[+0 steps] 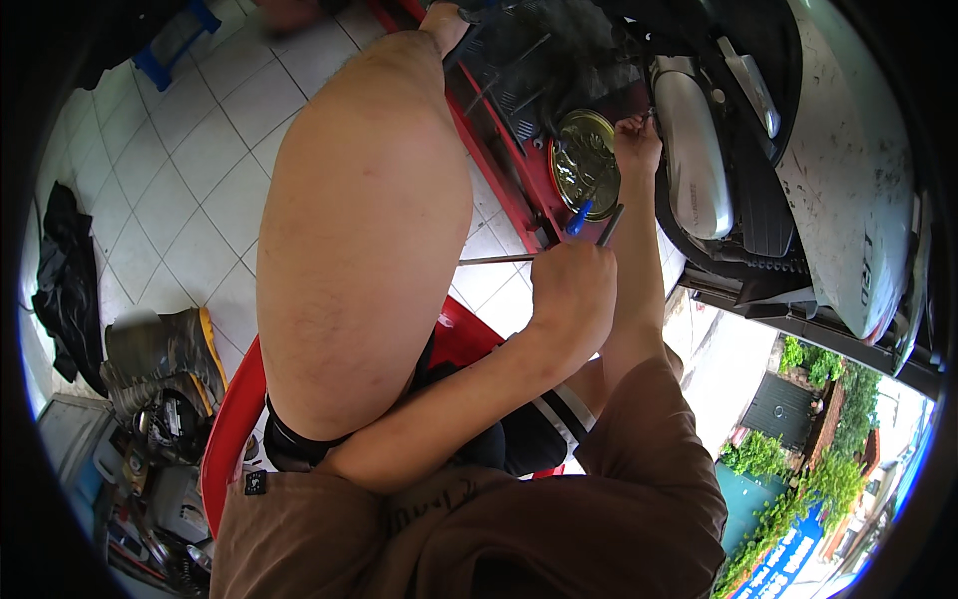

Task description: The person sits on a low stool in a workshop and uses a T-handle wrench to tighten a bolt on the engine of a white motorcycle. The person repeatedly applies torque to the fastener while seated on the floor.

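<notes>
My left hand (pixel 574 297) is closed in a fist around a metal rod tool (pixel 496 261). Its thin rod sticks out to the left, and a thicker dark end shows above the fingers; the rest is hidden in the hand. Farther off, my right hand (pixel 639 147) has its fingers pinched together at the edge of a motorbike's silver engine cover (pixel 696 160). What those fingers hold is too small to make out. Between the hands and the red stand lies a round, shiny gold tray (pixel 569 172), and a blue handle (pixel 579 217) rests at its near rim.
The motorbike's pale body panel (pixel 848 150) fills the right side. A red metal stand (pixel 496 165) runs beside the tray, with dark tools behind it. My bare left leg rises in the middle, over a red chair (pixel 232 439). Shoes (pixel 165 349) and a blue stool (pixel 160 60) are on the tiles.
</notes>
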{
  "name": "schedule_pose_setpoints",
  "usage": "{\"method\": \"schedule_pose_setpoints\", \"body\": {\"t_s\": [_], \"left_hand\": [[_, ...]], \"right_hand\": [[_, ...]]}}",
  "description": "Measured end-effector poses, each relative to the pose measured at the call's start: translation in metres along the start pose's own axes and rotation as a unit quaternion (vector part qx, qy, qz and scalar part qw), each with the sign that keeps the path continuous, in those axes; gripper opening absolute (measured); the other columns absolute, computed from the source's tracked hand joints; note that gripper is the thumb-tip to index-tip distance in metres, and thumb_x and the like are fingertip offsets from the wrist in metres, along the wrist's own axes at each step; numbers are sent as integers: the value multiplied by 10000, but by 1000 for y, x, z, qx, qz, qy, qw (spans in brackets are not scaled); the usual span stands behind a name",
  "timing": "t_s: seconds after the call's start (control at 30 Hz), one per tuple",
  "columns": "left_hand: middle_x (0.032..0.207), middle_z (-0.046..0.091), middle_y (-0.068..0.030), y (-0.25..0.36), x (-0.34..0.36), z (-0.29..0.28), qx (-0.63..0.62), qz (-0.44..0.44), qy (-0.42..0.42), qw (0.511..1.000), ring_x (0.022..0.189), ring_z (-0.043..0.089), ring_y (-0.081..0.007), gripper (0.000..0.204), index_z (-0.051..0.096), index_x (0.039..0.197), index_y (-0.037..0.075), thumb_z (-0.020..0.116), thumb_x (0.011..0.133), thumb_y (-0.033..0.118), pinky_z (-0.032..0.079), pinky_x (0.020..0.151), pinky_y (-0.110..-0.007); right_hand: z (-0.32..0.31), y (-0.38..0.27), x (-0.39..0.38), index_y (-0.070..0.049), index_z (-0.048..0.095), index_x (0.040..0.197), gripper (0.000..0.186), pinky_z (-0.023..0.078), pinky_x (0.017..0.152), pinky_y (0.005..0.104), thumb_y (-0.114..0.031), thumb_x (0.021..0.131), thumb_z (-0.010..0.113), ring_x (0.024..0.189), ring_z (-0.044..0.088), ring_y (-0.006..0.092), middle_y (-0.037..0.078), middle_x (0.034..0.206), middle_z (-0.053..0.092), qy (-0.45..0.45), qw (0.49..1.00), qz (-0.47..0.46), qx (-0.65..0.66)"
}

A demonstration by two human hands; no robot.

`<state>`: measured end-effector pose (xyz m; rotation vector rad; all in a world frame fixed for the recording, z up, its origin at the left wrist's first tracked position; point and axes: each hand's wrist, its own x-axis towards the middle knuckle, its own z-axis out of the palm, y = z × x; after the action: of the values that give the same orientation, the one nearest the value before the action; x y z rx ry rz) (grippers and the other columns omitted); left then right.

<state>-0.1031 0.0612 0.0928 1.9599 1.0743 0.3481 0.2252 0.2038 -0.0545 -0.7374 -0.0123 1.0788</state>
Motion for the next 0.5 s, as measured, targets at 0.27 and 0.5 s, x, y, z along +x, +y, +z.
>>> {"method": "schedule_pose_setpoints", "body": {"t_s": [0.27, 0.5], "left_hand": [[714, 638, -171, 3, 1, 12, 10, 20, 18, 1000, 672, 667, -310, 47, 633, 707, 11, 620, 688, 52, 521, 568, -389], [746, 641, -173, 6, 7, 13, 100, 0, 55, 993, 712, 645, -356, 201, 652, 775, 17, 608, 842, 202, 510, 634, -440]], "right_hand": [[-96, -13, -65, -15, 590, 997, 230, 478, 563, 300, -229, 919, 557, 620, 557, 169, 98, 788, 623, 107, 911, 140, -374], [-16, 7, -201, -18, 604, 1049, 472, 527, 692, 343, -451, 954, 441, 780, 656, 221, 121, 923, 669, 36, 730, 301, -613]]}}
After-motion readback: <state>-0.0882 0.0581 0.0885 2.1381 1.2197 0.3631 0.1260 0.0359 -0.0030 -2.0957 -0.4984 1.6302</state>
